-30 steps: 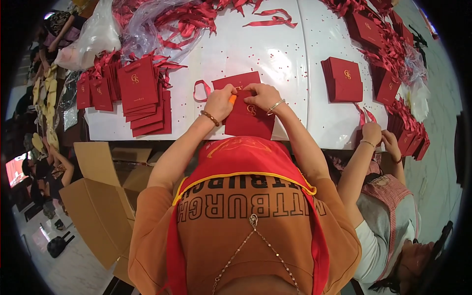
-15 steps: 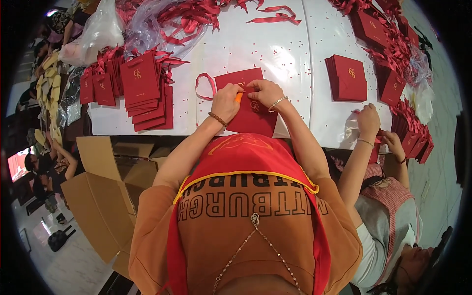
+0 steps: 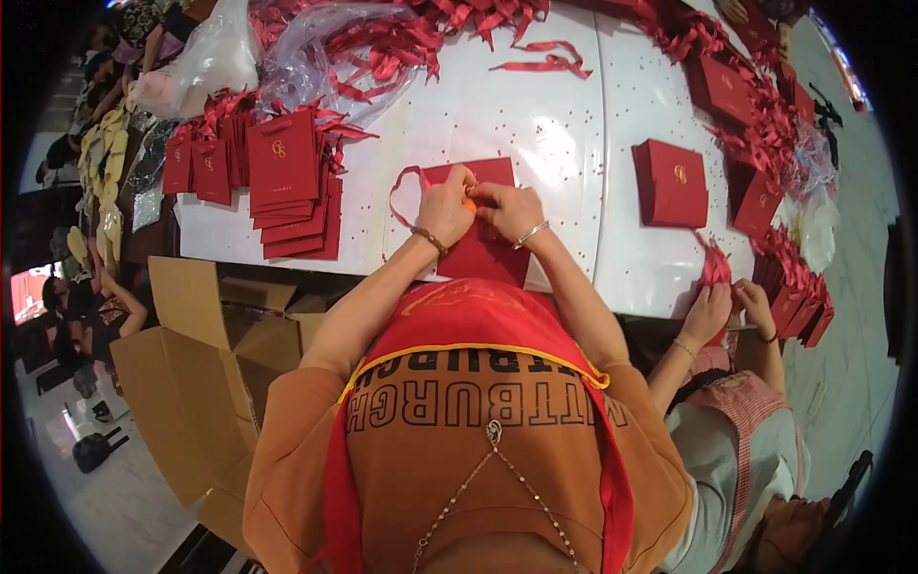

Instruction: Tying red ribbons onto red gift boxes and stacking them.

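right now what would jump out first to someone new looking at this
Red everywhere on the white table: both hands, left hand and right hand, meet over a flat red paper bag at the near edge. A fanned stack of red bags lies to the left, tangled red ribbons along the far side. An open cardboard box stands lower left.

A flat red paper bag point(image 3: 478, 244) is being pinched at its top by the left hand point(image 3: 445, 206) and right hand point(image 3: 509, 210) on the white bench point(image 3: 535, 124); finished bags point(image 3: 287, 182) are lying stacked leftward.
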### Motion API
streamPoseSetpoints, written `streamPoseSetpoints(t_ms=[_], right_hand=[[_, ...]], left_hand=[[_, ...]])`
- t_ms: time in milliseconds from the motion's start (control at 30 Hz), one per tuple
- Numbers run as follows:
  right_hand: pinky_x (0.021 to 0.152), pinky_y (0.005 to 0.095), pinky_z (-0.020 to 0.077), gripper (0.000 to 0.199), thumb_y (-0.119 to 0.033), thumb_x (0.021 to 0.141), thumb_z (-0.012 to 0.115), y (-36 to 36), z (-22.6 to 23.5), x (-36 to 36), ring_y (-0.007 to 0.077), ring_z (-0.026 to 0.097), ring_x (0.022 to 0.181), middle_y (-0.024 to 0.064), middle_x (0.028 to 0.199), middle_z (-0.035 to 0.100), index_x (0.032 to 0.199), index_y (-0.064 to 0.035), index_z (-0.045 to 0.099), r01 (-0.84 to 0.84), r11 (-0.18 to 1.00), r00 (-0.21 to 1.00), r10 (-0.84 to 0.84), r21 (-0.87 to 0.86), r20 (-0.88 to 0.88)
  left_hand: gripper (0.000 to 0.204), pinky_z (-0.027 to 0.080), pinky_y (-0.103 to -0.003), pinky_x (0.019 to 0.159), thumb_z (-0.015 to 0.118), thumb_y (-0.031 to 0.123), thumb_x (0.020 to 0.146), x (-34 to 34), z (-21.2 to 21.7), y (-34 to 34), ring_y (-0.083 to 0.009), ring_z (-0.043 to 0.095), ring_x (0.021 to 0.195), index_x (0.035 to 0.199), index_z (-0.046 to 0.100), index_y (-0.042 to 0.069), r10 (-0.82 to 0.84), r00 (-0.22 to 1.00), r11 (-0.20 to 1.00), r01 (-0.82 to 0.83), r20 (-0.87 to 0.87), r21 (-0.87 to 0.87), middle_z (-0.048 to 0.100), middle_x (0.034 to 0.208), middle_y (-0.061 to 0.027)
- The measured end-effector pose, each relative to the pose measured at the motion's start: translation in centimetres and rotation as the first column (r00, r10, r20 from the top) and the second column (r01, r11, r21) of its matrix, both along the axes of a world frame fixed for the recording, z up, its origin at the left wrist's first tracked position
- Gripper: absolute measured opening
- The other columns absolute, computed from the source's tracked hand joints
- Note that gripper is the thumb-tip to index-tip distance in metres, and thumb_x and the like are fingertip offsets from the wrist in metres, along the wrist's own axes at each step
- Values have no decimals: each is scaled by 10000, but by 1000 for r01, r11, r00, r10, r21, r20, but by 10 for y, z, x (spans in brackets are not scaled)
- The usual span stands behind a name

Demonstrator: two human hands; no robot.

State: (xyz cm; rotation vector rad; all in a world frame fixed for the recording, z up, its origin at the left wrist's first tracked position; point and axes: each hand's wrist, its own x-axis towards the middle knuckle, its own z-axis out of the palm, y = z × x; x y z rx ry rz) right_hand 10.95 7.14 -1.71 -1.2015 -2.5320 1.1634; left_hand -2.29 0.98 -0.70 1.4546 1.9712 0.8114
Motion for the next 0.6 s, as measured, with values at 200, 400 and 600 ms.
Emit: streamPoseSetpoints(t_ms=[200,400,600], right_hand=[[711,347,418,252,-231,733,613,2,-1,0,211,617,758,17,814,653,979,-180,600,10,1000,998,-12,-23,-62],[677,380,412,205,-249,718,646,-7,10,-3,234,609,720,45,757,639,841,-113,554,-39,980,998,29,193,57],[729,394,330,194,-253,732,636,-26,24,0,217,574,734,30,727,618,892,-166,571,-103,950,993,80,296,90]], left_hand=[[192,437,-458,621,524,56,741,-14,-3,-7,-375,576,754,924,467,57,-155,986,984,160,-65,75,596,809,-185],[238,410,-434,699,623,326,722,-41,-8,-4,-275,542,749,826,591,113,-258,917,954,292,-306,70,568,857,-71],[211,421,-298,591,588,264,724,-70,-23,42,-156,546,600,721,635,58,-576,811,743,570,99,-349,618,636,-73]])
